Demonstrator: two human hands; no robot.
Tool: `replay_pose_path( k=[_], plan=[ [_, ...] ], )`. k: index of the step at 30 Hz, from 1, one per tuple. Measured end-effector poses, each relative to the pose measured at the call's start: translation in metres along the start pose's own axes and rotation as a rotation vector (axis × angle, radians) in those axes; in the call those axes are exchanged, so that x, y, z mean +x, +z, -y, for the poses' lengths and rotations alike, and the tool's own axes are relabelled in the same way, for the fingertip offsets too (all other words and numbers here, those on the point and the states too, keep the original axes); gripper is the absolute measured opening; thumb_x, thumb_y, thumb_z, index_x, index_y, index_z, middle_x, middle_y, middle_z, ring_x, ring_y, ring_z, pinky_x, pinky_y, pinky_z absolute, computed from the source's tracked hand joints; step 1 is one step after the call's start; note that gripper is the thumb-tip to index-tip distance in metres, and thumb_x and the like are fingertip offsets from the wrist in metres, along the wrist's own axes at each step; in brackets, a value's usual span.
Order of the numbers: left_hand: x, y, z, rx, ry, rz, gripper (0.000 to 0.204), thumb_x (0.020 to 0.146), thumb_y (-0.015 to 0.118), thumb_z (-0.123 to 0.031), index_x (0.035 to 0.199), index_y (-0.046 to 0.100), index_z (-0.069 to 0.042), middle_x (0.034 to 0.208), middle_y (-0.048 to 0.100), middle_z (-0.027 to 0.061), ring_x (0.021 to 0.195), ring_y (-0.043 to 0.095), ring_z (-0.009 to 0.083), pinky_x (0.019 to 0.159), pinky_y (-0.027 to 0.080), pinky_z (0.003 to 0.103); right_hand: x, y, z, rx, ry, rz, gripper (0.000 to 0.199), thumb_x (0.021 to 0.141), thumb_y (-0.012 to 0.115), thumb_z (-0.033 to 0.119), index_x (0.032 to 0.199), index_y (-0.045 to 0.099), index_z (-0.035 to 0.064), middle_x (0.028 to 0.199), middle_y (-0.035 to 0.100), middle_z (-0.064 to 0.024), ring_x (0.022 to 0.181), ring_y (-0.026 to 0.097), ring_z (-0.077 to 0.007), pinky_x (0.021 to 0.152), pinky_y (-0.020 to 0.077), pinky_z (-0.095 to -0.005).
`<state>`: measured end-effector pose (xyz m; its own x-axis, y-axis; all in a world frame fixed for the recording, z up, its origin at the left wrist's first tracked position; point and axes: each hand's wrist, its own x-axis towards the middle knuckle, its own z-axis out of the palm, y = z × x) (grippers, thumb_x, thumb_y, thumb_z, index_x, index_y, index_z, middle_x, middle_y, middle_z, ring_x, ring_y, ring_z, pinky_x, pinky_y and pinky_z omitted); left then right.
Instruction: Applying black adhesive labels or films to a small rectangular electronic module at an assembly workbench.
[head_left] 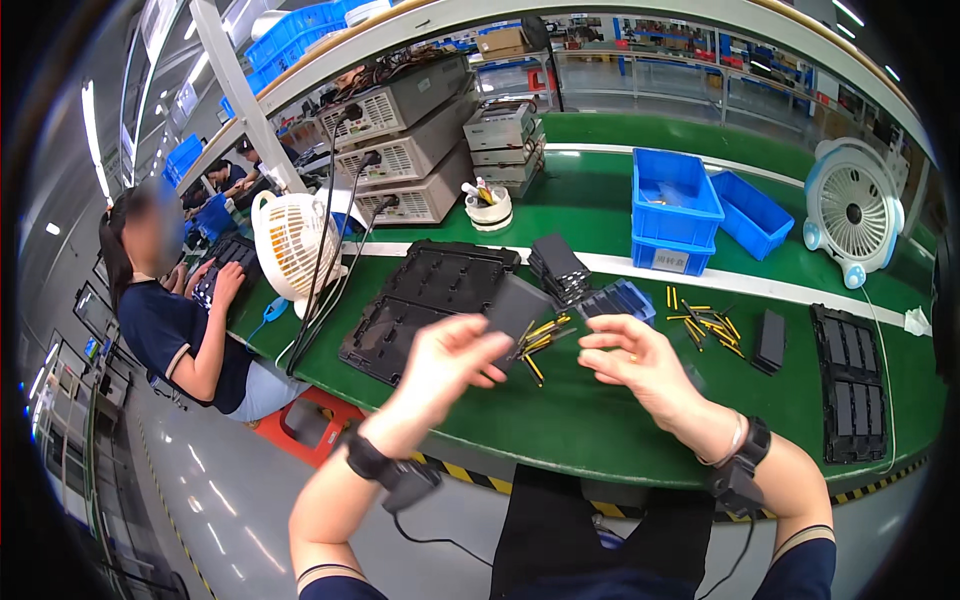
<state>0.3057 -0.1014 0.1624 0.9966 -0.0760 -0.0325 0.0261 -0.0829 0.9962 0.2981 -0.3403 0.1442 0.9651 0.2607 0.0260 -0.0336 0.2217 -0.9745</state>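
Observation:
A flat dark-grey rectangular block stands tilted at the fingertips of my left hand, which is closed on its near edge. My right hand hovers to the right over the green table, fingers bent and apart, with nothing visible in them. Between the hands and just beyond lies a loose pile of thin yellow-and-black sticks. Behind the pile are stacked dark blocks and a small blue tray. An empty-looking black moulded tray lies left of my left hand.
More yellow-and-black sticks and a dark block lie to the right, near a filled black tray. Blue bins and a fan stand behind. At left are another fan, cables and a seated co-worker.

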Motion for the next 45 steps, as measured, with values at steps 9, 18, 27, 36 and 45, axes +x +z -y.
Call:
replay_pose_path(
  k=[9, 18, 27, 36, 45],
  plan=[
    [0.118, -0.175, 0.028, 0.164, -0.201, -0.331, 0.036, 0.084, 0.063, -0.012, 0.118, 0.053, -0.003, 0.091, 0.063, 0.0038, 0.073, 0.062, 0.0128, 0.059, 0.052, 0.026, -0.024, -0.045, -0.012, -0.037, -0.009, 0.016, 0.013, 0.083, 0.066, 0.011, 0.086, 0.062, 0.0000, 0.080, 0.063, -0.0049, 0.070, 0.060, -0.0091, 0.064, 0.0507, -0.0227],
    [0.143, -0.164, 0.051, 0.472, -0.147, -0.399, 0.034, 0.082, 0.064, -0.011, 0.114, 0.058, 0.000, 0.094, 0.066, 0.0074, 0.071, 0.065, 0.0150, 0.059, 0.054, 0.027, -0.028, -0.059, -0.012, -0.075, -0.060, 0.022, 0.010, 0.082, 0.067, 0.009, 0.082, 0.062, -0.0003, 0.071, 0.062, -0.0023, 0.063, 0.057, -0.0060, 0.059, 0.0474, -0.0196],
    [0.105, -0.179, 0.038, 1.154, -0.175, 0.168, 0.071, 0.090, 0.048, -0.044, 0.140, 0.024, -0.001, 0.146, 0.020, 0.0217, 0.138, 0.013, 0.0269, 0.110, 0.015, 0.031, -0.027, -0.068, 0.010, -0.594, -0.310, 0.026, 0.020, 0.080, 0.069, 0.020, 0.073, 0.061, 0.0025, 0.059, 0.058, -0.0031, 0.054, 0.054, -0.0081, 0.051, 0.0436, -0.0242],
    [0.065, -0.178, 0.044, 1.220, -0.191, 0.120, 0.083, 0.082, 0.059, -0.049, 0.143, 0.019, -0.008, 0.145, 0.017, 0.0260, 0.136, 0.019, 0.0344, 0.109, 0.022, 0.036, -0.048, -0.186, 0.035, -1.505, -0.044, -0.887, 0.052, 0.062, 0.076, 0.050, 0.054, 0.050, 0.0059, 0.054, 0.056, -0.0111, 0.053, 0.059, -0.0276, 0.053, 0.0472, -0.0367],
    [0.043, -0.159, 0.031, 1.308, -0.168, -0.060, 0.091, 0.077, 0.063, -0.052, 0.143, 0.019, -0.009, 0.146, 0.010, 0.0288, 0.136, 0.014, 0.0378, 0.109, 0.020, 0.040, -0.062, -0.187, 0.021, -1.562, 0.096, -0.899, 0.056, 0.053, 0.077, 0.057, 0.061, 0.055, 0.0059, 0.059, 0.059, -0.0095, 0.060, 0.061, -0.0261, 0.056, 0.0479, -0.0357]
  ],
)
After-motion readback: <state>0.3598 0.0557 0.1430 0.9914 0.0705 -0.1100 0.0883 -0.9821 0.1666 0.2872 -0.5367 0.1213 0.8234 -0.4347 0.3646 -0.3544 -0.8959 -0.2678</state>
